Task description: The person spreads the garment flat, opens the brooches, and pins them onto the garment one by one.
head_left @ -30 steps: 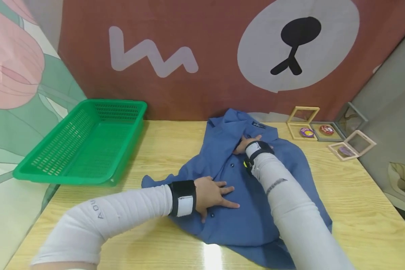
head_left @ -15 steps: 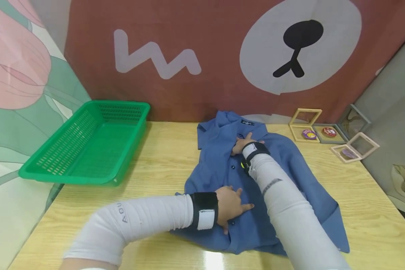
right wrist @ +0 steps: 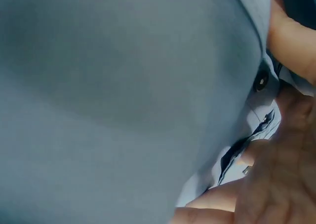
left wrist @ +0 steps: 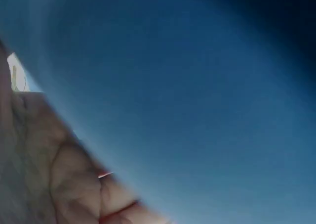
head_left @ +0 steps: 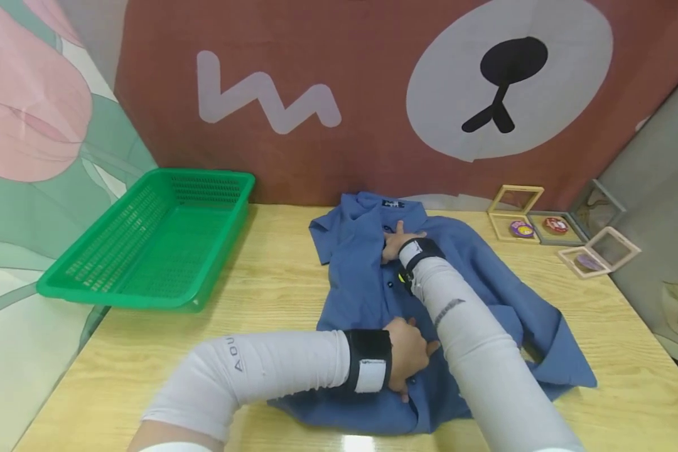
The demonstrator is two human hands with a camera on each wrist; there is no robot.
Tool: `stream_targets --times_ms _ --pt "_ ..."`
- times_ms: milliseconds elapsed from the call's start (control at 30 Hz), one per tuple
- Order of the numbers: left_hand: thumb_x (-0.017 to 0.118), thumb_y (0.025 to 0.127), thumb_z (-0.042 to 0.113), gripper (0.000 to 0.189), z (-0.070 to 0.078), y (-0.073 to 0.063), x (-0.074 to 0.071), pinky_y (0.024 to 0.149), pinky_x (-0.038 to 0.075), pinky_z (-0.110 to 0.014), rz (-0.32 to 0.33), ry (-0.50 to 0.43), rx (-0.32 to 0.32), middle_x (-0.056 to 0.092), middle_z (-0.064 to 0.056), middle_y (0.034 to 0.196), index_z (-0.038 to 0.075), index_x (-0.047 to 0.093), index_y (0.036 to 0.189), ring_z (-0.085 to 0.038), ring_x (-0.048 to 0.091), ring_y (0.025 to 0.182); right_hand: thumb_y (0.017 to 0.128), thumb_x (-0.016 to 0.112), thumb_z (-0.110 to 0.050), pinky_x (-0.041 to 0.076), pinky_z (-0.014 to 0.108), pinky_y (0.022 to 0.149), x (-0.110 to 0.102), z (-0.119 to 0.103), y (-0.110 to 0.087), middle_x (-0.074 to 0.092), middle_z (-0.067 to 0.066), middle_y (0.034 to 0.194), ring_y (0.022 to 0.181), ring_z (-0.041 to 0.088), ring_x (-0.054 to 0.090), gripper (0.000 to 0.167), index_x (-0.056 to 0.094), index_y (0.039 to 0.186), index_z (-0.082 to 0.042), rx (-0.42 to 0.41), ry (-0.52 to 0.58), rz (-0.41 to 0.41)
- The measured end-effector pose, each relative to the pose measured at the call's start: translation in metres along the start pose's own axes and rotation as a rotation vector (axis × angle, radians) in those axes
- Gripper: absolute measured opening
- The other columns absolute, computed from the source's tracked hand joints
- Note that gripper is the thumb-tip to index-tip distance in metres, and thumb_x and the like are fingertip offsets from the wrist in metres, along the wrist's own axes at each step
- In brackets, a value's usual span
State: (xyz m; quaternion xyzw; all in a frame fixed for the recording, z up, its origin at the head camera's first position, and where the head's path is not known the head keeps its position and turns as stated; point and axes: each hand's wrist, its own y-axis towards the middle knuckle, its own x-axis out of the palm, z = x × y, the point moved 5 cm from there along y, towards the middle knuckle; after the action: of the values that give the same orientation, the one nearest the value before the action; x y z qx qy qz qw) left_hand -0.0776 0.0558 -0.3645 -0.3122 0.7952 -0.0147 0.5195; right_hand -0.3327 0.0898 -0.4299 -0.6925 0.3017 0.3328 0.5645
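Note:
A blue buttoned shirt [head_left: 353, 282] lies spread on the table, its collar towards the back wall and a dark label at the neck. My right hand [head_left: 398, 242] rests on the shirt front just below the collar, fingers spread. Lower down, my left hand [head_left: 411, 355] presses on the shirt near the button line, at least one finger straight; its other fingers are partly hidden. Blue cloth fills most of the left wrist view, beside part of the palm [left wrist: 64, 169]. In the right wrist view, a button [right wrist: 261, 80] shows next to the fingers [right wrist: 291, 43].
A green plastic basket [head_left: 203, 276] stands at the left of the wooden table [head_left: 282, 270]. At the back right are small open frames: a yellow one [head_left: 500, 229], a grey one [head_left: 573, 235] and a pink one [head_left: 621, 251], each with a round item in it.
My left hand has slid right and slightly towards me across the shirt, and the cloth's left side has drawn in. The collar has shifted left; the right-hand side reaches further right. My right hand stays near the collar.

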Motion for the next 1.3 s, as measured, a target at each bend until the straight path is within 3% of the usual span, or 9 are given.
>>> stream_targets --times_ms 100,200,367,500,700,800,967,1133,1300 --pt "0.059 0.067 0.089 0.08 -0.001 0.005 -0.004 0.061 0.048 -0.023 0.005 0.061 -0.011 0.067 0.021 0.089 0.033 0.061 0.125 -0.001 0.063 0.08 0.091 0.062 -0.036 -0.003 0.078 0.112 -0.004 -0.006 -0.005 -0.021 0.025 0.162 0.152 0.048 -0.004 0.089 0.01 0.161 -0.019 -0.01 0.011 0.005" --pt "0.06 0.068 0.087 0.08 -0.009 0.006 -0.005 0.063 0.051 -0.024 -0.023 -0.011 0.007 0.069 0.019 0.095 0.036 0.059 0.129 -0.002 0.064 0.082 0.091 0.062 -0.037 -0.001 0.078 0.112 -0.006 -0.01 -0.011 -0.018 0.026 0.163 0.152 0.047 -0.005 0.089 0.012 0.161 -0.017 -0.044 0.002 0.021" --pt "0.066 0.083 0.068 0.08 -0.056 -0.009 -0.003 0.087 0.056 -0.026 -0.082 -0.443 0.106 0.068 0.009 0.127 0.03 0.045 0.15 -0.008 0.067 0.108 0.093 0.063 -0.039 0.001 0.077 0.113 -0.011 -0.009 -0.03 -0.013 0.032 0.161 0.148 0.056 -0.002 0.087 0.014 0.161 -0.014 -0.137 0.027 0.056" --pt "0.062 0.096 0.045 0.055 -0.112 -0.034 0.001 0.102 0.051 -0.029 0.05 -0.766 0.088 0.065 0.001 0.134 0.017 0.055 0.143 -0.013 0.064 0.119 0.098 0.061 -0.038 0.008 0.075 0.115 -0.021 0.004 -0.052 -0.006 0.033 0.162 0.146 0.06 0.004 0.08 0.017 0.16 -0.016 -0.204 0.109 0.1" --pt "0.061 0.099 0.025 0.033 -0.202 -0.07 0.035 0.099 0.053 -0.037 0.27 -0.915 -0.238 0.07 -0.008 0.122 0.004 0.068 0.124 -0.022 0.067 0.114 0.101 0.058 -0.028 0.019 0.068 0.117 -0.034 0.025 -0.081 0.014 0.033 0.161 0.147 0.054 0.014 0.068 0.028 0.157 -0.006 -0.25 0.154 0.254" --pt "0.062 0.097 0.019 0.042 -0.232 -0.071 0.072 0.102 0.051 -0.042 0.264 -0.919 -0.477 0.065 -0.016 0.131 -0.002 0.059 0.133 -0.03 0.063 0.12 0.101 0.058 -0.025 0.018 0.067 0.118 -0.03 0.025 -0.086 0.018 0.033 0.16 0.146 0.055 0.016 0.066 0.029 0.156 -0.004 -0.268 0.159 0.301" --pt "0.065 0.093 0.023 0.075 -0.252 -0.06 0.136 0.113 0.042 -0.045 0.101 -0.993 -0.79 0.049 -0.025 0.147 -0.008 0.03 0.152 -0.039 0.05 0.135 0.1 0.058 -0.026 0.014 0.067 0.119 -0.017 0.007 -0.074 0.014 0.033 0.161 0.146 0.056 0.016 0.068 0.026 0.157 -0.007 -0.326 0.167 0.298" --pt "0.069 0.092 0.027 0.089 -0.251 -0.042 0.177 0.116 0.038 -0.045 0.049 -1.127 -0.906 0.041 -0.024 0.153 -0.006 0.017 0.156 -0.039 0.043 0.141 0.101 0.056 -0.031 0.01 0.069 0.119 -0.001 -0.009 -0.056 0.004 0.032 0.163 0.149 0.053 0.012 0.07 0.022 0.159 -0.008 -0.297 0.138 0.201" --pt "0.066 0.089 0.016 0.048 -0.257 -0.029 0.18 0.104 0.049 -0.044 0.158 -1.026 -0.918 0.064 -0.021 0.131 -0.003 0.059 0.132 -0.037 0.061 0.122 0.1 0.054 -0.028 0.006 0.072 0.117 -0.001 -0.013 -0.049 0.005 0.033 0.162 0.149 0.053 0.012 0.065 0.029 0.156 -0.005 -0.215 0.06 0.216"
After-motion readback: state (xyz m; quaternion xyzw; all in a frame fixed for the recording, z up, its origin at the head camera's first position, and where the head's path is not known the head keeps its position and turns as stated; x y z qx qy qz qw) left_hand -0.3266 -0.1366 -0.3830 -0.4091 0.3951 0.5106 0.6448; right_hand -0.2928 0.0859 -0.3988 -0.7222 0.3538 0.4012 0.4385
